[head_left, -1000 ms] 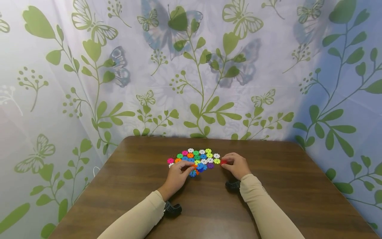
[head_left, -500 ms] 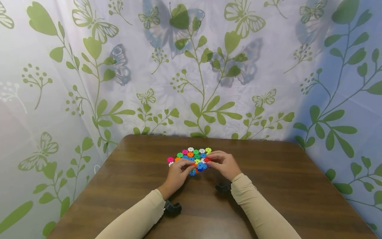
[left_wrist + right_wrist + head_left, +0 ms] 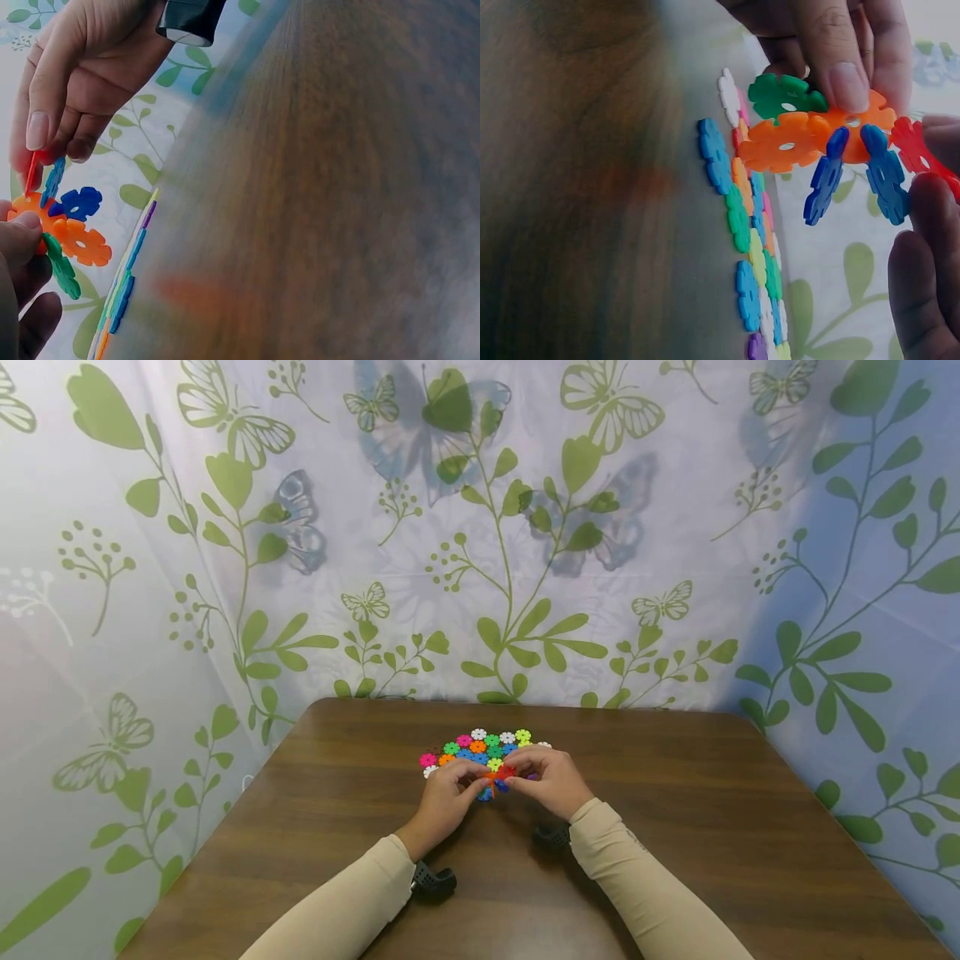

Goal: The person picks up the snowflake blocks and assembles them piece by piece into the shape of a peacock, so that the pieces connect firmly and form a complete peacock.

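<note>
Raised over the table, my left hand [image 3: 446, 797] pinches the central orange notched flower disc [image 3: 877, 114] between thumb and fingers. A green disc [image 3: 784, 96], a second orange disc [image 3: 769, 144], a dark blue disc [image 3: 825, 180] and a lighter blue disc [image 3: 887, 180] are slotted around it at angles. From the right, my right hand [image 3: 553, 781] pinches a red disc [image 3: 909, 144]. Its edge meets the central orange disc's rim beside the lighter blue one; whether the slots are engaged I cannot tell. My fingers partly cover both pinched discs.
Behind the hands, several loose flower discs [image 3: 478, 747] in white, pink, green, orange, blue and yellow lie flat on the brown wooden table [image 3: 360, 760]. A patterned curtain [image 3: 480, 568] hangs behind the table. Black wrist straps [image 3: 435, 882] hang below the sleeves.
My right hand has moved left with the red disc, from the right side of the loose discs to the orange disc. The left hand has kept its place and its grip.
</note>
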`<state>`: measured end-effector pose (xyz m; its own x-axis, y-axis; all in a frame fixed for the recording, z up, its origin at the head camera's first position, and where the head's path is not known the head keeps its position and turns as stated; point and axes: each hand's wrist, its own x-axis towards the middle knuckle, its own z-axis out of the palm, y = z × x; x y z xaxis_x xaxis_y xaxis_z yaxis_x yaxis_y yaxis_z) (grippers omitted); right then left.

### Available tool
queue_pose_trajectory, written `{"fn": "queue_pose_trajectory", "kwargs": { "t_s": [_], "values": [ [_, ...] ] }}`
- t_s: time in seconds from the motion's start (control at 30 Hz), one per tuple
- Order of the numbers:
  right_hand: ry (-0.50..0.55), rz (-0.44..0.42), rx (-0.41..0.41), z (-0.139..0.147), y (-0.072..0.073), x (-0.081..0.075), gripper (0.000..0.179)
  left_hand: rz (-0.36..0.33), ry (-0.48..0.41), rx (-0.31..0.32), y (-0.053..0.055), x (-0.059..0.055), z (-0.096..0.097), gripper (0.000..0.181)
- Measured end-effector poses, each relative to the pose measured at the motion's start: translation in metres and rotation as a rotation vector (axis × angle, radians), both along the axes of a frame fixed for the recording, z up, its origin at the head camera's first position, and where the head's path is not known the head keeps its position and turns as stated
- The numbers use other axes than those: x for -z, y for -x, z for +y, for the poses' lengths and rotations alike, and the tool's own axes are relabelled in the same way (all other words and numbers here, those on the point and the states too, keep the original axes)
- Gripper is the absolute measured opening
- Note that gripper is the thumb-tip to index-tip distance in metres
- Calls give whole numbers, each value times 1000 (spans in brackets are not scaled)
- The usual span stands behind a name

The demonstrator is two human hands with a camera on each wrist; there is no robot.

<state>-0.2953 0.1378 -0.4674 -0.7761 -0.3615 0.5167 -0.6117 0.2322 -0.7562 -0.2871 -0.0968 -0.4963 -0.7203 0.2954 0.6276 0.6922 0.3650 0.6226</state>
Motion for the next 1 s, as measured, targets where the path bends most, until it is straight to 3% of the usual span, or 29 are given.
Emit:
{"fn": "queue_pose_trajectory", "kwargs": {
  "t_s": [0.3,0.67,0.87,1.0],
  "values": [
    [-57,102,31,-3,0,2,24,135,14,31,1,0,1,15],
    [-128,75,41,-8,-5,-5,22,217,93,17,-1,-4,2,13],
    [-123,63,62,-12,-8,-6,20,207,75,-10,-5,-7,4,14],
    [-119,88,87,-11,-9,-4,23,140,18,3,-7,-4,6,14]
  ]
}}
